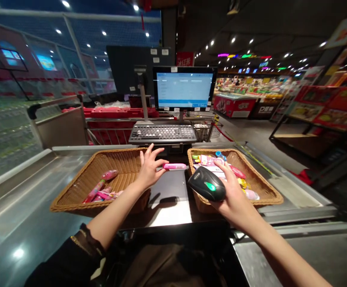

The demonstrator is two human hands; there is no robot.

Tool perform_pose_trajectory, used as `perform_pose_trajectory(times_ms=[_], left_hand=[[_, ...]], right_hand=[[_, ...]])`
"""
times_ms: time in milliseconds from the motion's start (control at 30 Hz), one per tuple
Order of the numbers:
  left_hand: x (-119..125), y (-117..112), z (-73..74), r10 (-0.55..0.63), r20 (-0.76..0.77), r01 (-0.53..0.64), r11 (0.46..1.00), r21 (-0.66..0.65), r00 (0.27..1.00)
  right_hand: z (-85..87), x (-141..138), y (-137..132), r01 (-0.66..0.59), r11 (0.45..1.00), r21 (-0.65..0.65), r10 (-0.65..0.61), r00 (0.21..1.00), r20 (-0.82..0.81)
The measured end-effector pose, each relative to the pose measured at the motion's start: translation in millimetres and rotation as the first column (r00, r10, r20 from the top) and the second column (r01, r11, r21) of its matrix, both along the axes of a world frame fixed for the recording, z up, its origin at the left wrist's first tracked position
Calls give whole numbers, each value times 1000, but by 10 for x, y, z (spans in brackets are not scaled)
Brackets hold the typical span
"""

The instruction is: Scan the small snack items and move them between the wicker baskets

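My left hand (150,166) pinches one end of a slim pink packaged item (175,166) between thumb and finger, its other fingers spread. A small label with dark marks shows on the item; its exact kind I cannot tell. In my right hand (229,189) is a black barcode scanner (207,184) with a green light on top, its head turned toward the pink item. The left wicker basket (94,167) holds several pink packaged things (101,193). Beneath the scanner, the right wicker basket (266,189) contains several colourful small packages (211,160), partly hidden by my hand.
Behind the baskets stand a black keyboard (163,132) and a lit monitor (185,89). Metal counter surfaces (18,223) run along both sides. A shopping cart (206,127) is beyond the keyboard. Shelves with red boxes (332,97) rise at the right.
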State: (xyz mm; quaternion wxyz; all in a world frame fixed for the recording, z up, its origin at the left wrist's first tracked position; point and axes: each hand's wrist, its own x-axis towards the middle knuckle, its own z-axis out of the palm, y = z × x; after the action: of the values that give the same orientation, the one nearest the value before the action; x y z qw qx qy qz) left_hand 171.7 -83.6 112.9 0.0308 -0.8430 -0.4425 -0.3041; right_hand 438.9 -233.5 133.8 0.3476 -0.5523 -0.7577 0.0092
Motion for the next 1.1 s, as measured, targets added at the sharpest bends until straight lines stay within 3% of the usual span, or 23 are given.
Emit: perform_pose_trajectory(times_ms=[300,533,733,900,1100], left_hand=[[273,45,25,-26,-6,26,1000,13,1000],[974,239,21,-75,-68,78,996,39,995],[1531,400,-192,-108,-209,120,992,47,972],[1640,439,-325,-78,-312,88,996,17,947],[1584,404,-290,-97,-356,79,995,-63,929]], right_hand=[[-65,223,-73,92,996,7,-92,992,-87],[-131,818,-218,320,947,40,-299,918,-260],[-177,1060,-375,393,919,-36,-380,856,-350],[-226,1133,-428,421,906,-44,-406,833,-377],[-293,1074,-371,398,917,-40,-388,862,-327]])
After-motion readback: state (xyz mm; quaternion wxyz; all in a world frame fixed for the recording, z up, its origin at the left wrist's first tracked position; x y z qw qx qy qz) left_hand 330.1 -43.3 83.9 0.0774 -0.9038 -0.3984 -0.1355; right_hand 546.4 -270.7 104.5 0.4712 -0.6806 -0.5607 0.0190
